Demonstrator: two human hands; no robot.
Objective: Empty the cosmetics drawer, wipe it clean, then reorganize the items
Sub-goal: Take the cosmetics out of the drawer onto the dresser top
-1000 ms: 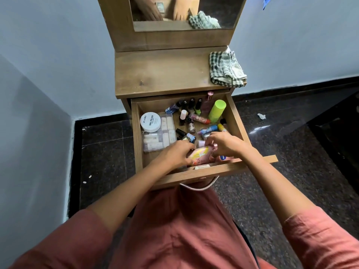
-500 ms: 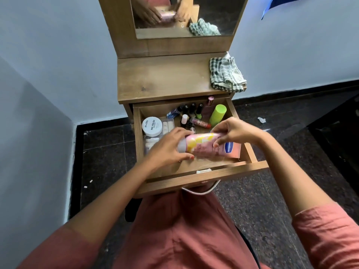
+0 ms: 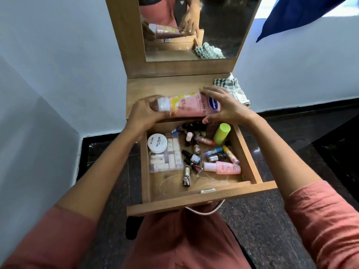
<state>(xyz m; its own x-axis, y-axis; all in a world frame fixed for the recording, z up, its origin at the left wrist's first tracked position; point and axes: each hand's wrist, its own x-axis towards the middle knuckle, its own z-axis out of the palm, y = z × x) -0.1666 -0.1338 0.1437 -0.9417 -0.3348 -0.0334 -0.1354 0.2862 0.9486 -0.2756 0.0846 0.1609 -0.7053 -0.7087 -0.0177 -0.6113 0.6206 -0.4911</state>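
The wooden drawer (image 3: 194, 199) is pulled out below the dresser top (image 3: 167, 88). A large pink lotion tube (image 3: 191, 105) with a white cap lies sideways in the air over the drawer's back edge. My left hand (image 3: 143, 113) grips its cap end and my right hand (image 3: 225, 107) holds its other end, fingers curved over it. Inside the drawer lie a white nail polish jar (image 3: 157, 143), a clear box of nail tips (image 3: 167, 158), a lime-green bottle (image 3: 221, 133), a small pink bottle (image 3: 223, 167) and several nail polish bottles (image 3: 191, 159).
A checked cloth (image 3: 232, 88) lies on the dresser top at the right, partly behind my right hand. A mirror (image 3: 194, 26) stands at the back. Dark stone floor surrounds the dresser; white walls close in on the left and behind. The drawer's metal handle (image 3: 204, 209) points at me.
Both hands have lifted the pink tube out of the drawer's front and carried it up and back, above the drawer's rear edge. The items beneath it are now uncovered.
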